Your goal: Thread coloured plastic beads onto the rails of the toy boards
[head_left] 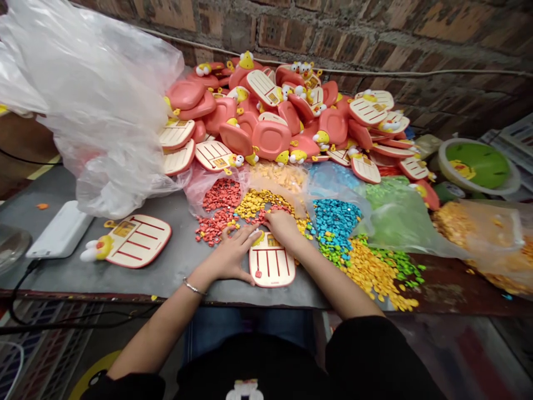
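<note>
A cream board with a red rim (272,272) lies near the table's front edge. It has red slots and a yellow duck-like head, mostly covered by fingers. One red piece (259,274) sits at the lower left of the board. My left hand (233,253) holds the board from its left side, thumb at the edge and fingers by the head. Beyond the board, my right hand (281,225) reaches into small red pieces (260,214) beside yellow pieces (254,203). Its fingers are bent together; whatever is between the fingertips is hidden.
A similar board (139,241) lies left, near a white power bank (60,230) with a cable. Many boards (270,139) are heaped behind. Plastic bags spill red (220,194), blue (337,216) and green pieces (406,266). A large clear bag (112,100) stands at left, a green bowl (478,166) at right.
</note>
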Motion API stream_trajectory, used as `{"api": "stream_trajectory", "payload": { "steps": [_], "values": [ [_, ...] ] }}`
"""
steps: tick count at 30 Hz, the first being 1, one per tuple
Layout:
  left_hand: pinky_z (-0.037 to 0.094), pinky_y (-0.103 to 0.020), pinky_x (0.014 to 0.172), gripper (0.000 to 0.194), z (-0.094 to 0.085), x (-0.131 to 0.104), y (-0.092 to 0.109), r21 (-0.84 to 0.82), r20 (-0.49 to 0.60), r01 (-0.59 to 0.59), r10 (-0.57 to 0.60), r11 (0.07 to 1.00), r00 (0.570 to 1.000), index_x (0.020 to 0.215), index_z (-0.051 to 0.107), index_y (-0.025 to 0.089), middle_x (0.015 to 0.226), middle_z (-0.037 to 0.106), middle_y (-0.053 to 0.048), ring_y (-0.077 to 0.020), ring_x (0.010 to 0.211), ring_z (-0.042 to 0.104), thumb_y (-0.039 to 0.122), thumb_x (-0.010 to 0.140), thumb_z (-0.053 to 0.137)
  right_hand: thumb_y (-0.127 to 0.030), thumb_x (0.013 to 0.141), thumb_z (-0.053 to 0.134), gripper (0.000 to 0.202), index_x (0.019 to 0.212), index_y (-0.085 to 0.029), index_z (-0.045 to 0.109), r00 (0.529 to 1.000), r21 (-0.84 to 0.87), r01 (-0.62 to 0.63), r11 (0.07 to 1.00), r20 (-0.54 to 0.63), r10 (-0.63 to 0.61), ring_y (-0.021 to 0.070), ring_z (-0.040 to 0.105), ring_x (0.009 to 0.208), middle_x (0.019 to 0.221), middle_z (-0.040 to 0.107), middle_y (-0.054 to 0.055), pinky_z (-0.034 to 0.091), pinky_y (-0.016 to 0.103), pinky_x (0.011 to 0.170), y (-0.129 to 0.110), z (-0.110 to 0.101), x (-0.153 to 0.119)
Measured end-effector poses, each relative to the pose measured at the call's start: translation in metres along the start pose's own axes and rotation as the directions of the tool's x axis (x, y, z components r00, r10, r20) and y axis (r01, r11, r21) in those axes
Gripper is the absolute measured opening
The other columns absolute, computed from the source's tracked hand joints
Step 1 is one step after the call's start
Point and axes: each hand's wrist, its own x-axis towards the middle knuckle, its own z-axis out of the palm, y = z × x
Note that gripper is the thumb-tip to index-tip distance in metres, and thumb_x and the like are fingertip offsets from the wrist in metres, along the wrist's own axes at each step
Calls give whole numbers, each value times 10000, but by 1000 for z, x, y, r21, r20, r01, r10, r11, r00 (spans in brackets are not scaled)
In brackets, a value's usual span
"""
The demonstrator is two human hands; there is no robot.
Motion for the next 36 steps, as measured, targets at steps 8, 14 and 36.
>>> {"api": "stream_trajectory", "payload": {
  "steps": [8, 14, 36],
  "values": [
    [101, -585, 1119, 1137, -2, 1, 2, 2, 14, 3, -3, 1000, 1000, 1546, 227, 233, 1592, 236, -187, -412, 1414, 290, 809, 651, 629, -187, 920, 572, 122, 896, -188, 691, 913, 460, 206, 864, -408, -1, 194, 643, 886, 924, 687, 69, 505, 307, 806, 19, 0, -42],
    [120, -583, 1106, 1071, -3, 1, 3, 15, 18, 3, -4, 1000, 1000, 1525, 295, 254, 1588, 246, -191, -409, 1398, 313, 795, 664, 630, -191, 923, 560, 143, 868, -205, 692, 918, 356, 188, 915, -395, -35, 218, 608, 896, 931, 669, 80, 502, 365, 809, 30, 13, -84],
    [95, -577, 1093, 1037, 1, 2, 2, 40, 9, 12, -13, 999, 1000, 1497, 360, 275, 1594, 257, -146, -409, 1375, 341, 800, 648, 639, -187, 945, 523, 183, 902, -219, 698, 911, 473, 347, 810, -375, -171, 205, 631, 891, 919, 674, 77, 528, 377, 799, 7, 31, -101]
  ]
}}
